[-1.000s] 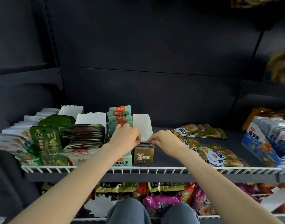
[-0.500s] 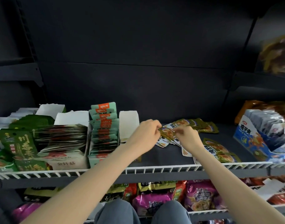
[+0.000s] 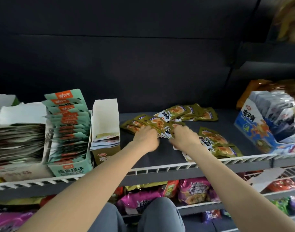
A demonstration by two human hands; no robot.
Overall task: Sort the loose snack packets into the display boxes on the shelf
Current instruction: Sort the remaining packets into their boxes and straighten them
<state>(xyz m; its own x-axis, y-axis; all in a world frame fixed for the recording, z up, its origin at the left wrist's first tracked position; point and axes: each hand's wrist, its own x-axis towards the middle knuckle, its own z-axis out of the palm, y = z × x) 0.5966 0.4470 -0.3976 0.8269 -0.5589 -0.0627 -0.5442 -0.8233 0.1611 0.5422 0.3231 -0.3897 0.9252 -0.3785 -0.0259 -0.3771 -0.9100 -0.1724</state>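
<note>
Head view: both hands are down on the dark shelf (image 3: 151,158), working the same bunch of olive-green snack packets (image 3: 160,125) in the middle. The left hand (image 3: 146,138) has its fingers curled round the left end of the bunch, and the right hand (image 3: 182,137) is pinching the right end – the fingertips themselves are tucked under, so I can't tell exactly how they sit. The gathered packets lie flat in a fan, long axis running roughly left to right with the far end tipped a bit toward the back wall. More of the same packets sit loose behind (image 3: 192,113) and to the right by the wire rail (image 3: 217,144), pointing every which way.

The olive display box (image 3: 106,131) stands just left of the hands, flap up, a few packets inside at the front. Next to it is the teal box (image 3: 69,131), full.

Compared with a second ago – both hands were at the olive box's front edge; now they've shifted right onto the loose pile, and the camera has swung right with them
</note>
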